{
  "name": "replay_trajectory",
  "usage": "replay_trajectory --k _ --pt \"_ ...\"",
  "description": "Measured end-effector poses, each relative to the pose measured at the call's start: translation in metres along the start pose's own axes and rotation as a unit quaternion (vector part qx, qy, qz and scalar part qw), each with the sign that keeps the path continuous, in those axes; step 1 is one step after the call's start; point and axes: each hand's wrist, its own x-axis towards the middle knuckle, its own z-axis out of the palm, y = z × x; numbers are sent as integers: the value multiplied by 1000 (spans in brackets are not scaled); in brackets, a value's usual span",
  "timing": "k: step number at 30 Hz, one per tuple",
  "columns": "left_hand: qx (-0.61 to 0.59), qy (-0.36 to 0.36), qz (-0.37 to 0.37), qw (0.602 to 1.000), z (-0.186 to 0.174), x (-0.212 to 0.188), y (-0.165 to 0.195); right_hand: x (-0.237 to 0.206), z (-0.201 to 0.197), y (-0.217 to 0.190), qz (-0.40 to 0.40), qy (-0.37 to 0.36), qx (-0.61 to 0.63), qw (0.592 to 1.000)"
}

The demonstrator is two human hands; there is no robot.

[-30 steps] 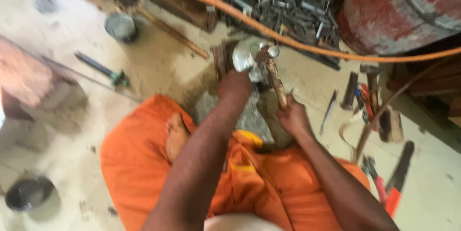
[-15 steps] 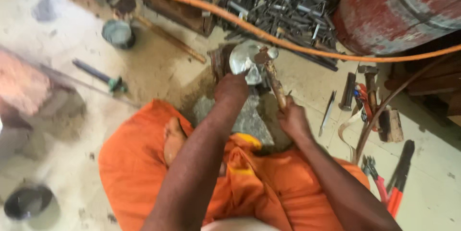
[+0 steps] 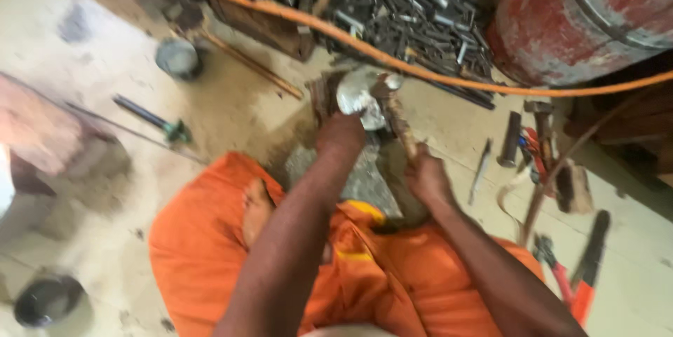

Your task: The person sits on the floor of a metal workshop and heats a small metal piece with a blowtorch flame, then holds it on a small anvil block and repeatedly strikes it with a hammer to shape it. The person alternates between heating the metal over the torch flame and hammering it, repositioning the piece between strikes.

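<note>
Left hand (image 3: 341, 135) grips a shiny metal piece (image 3: 359, 95) at its far side; right hand (image 3: 426, 179), just right, is wrapped around a wooden hammer handle (image 3: 401, 127) angled over it.

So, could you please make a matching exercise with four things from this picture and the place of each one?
Things:
1. hammer
2. shiny metal piece
3. red drum
4. dark round bowl

Places:
A. bottom left, on the floor
B. top right corner
C. held by its wooden handle in the right hand
D. just ahead of the left hand

Pairs: 1-C, 2-D, 3-B, 4-A
</note>
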Motion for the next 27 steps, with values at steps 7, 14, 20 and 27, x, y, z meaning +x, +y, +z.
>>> replay_trajectory --k 7,14,20,27 --pt "-1 5 -2 1000 18 10 -2 20 -155 3 -177 218 590 757" --pt "-4 23 -2 1000 24 13 -4 -3 -33 -35 34 -37 28 998" --pt "0 2 -25 1000 20 7 -2 10 -131 -15 -74 243 309 917" --pt "-18 -4 -18 1000 20 12 -3 5 -75 -55 -43 127 144 980"
